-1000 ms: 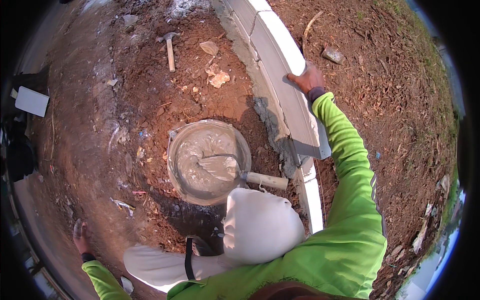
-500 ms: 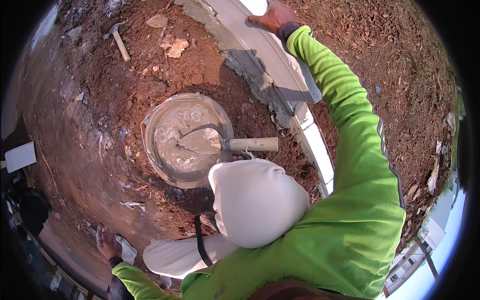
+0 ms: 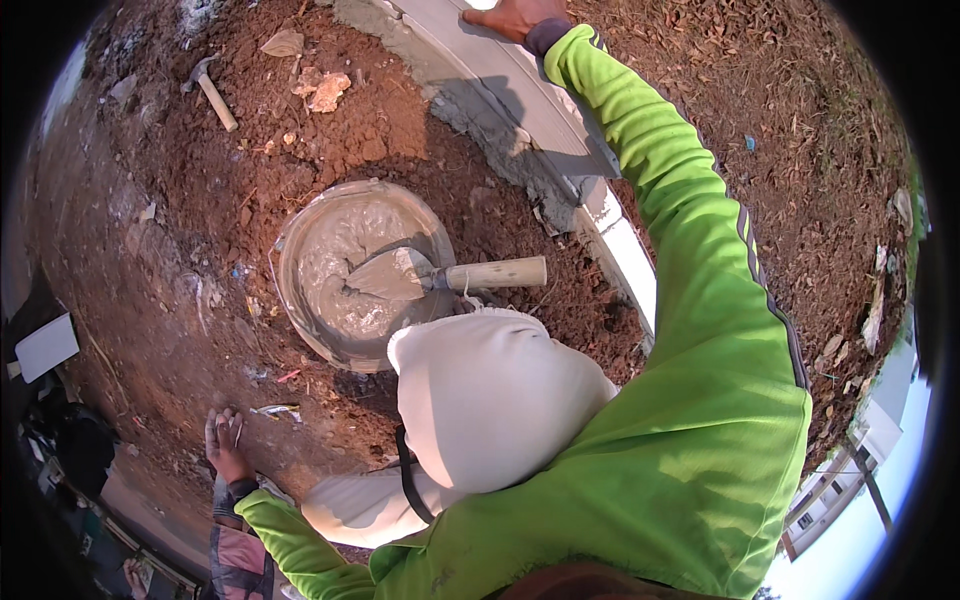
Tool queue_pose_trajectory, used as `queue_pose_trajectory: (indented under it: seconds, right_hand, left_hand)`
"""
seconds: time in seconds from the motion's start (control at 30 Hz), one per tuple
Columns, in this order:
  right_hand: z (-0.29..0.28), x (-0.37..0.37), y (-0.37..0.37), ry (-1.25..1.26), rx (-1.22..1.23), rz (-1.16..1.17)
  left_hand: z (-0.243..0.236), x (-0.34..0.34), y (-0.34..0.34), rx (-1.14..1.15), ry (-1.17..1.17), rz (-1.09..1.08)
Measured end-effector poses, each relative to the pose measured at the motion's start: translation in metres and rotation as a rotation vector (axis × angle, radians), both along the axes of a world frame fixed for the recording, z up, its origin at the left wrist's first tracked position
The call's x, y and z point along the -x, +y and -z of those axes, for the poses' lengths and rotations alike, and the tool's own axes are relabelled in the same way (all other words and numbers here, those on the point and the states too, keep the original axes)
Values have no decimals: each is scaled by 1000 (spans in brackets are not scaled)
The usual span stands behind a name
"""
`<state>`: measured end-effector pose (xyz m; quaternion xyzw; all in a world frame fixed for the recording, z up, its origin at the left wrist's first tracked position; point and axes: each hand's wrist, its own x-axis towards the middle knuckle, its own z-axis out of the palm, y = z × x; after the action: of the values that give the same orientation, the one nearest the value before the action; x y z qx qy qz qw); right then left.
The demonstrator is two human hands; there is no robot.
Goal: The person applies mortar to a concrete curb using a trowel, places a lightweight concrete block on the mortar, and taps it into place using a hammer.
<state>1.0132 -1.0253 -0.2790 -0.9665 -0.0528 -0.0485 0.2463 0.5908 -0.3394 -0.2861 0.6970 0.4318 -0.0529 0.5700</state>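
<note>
My right hand (image 3: 520, 18), at the top edge, lies against a long grey board (image 3: 500, 65) on the low kerb, thumb stretched out. The frame cuts off some of its fingers. At the lower left my left hand (image 3: 229, 447) is open and empty, fingers apart, over the dirt. Between my hands stands a round bucket (image 3: 287, 310) of wet grey mortar (image 3: 335, 230). A pointing trowel (image 3: 395, 274) rests there untouched. Its blade lies on the mortar, and its wooden handle reaches over the rim to the right.
My bent knee (image 3: 490, 400) in beige trousers is close to the bucket. A hammer (image 3: 215, 100) and pale stones (image 3: 322, 90) lie on red soil at the upper left. Wet mortar (image 3: 480, 125) lines the kerb. Dry leaves cover the ground (image 3: 780, 120) at right.
My right hand has shifted up and left, partly out of the frame, and the board's near end shifts likewise. My left hand has risen a little. The view has turned slightly; the trowel stays in the bucket.
</note>
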Motion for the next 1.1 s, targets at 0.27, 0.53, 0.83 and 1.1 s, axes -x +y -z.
queue_pose_trajectory:
  seconds: [0.27,0.53,0.83,1.1]
  right_hand:
    - [16,-1,0,-56,126,82]
    - [34,-10,-11,-87,178,53]
    - [50,-21,-15,23,-36,-41]
    - [67,0,-39,98,136,-81]
  left_hand:
    - [4,-19,3,14,-29,52]
    - [14,-40,-25,43,-44,95]
    - [6,-46,-67,82,-117,144]
    - [22,-35,-66,118,-156,146]
